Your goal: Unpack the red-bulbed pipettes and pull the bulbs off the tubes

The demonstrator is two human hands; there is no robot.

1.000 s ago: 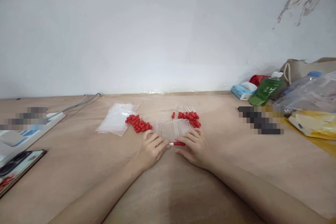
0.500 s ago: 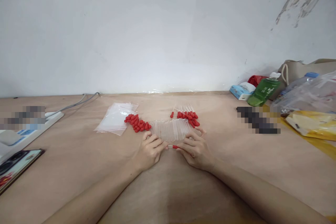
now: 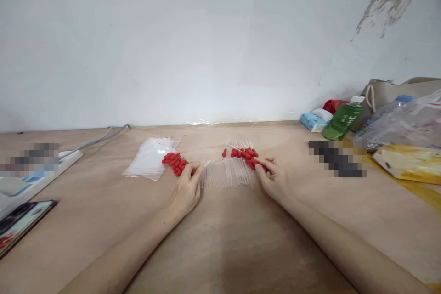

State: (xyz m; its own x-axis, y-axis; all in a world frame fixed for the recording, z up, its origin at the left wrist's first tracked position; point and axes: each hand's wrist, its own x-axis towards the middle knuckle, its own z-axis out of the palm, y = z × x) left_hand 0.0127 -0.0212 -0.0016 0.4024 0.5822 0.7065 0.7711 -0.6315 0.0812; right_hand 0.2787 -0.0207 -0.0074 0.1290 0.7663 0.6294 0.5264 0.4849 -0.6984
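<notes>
A row of clear thin tubes (image 3: 227,173) lies on the brown table (image 3: 220,239) between two heaps of small red rubber caps. My left hand (image 3: 188,188) rests at the left heap of red caps (image 3: 174,161), its fingers curled against the caps and the left end of the tubes. My right hand (image 3: 275,178) is at the right heap of finished red-capped tubes (image 3: 245,152), with thumb and fingers pinched on one red-capped tube there.
A stack of clear plastic bags (image 3: 149,160) lies left of the caps. A power strip (image 3: 37,172) and a phone (image 3: 20,223) sit at the far left. A green bottle (image 3: 342,119), a tissue pack (image 3: 315,120) and bags (image 3: 406,144) crowd the right.
Both hands were together at the near edge of the tubes, holding one red-capped tube. They have parted: the left moved to the left caps, the right carried the tube to the right heap.
</notes>
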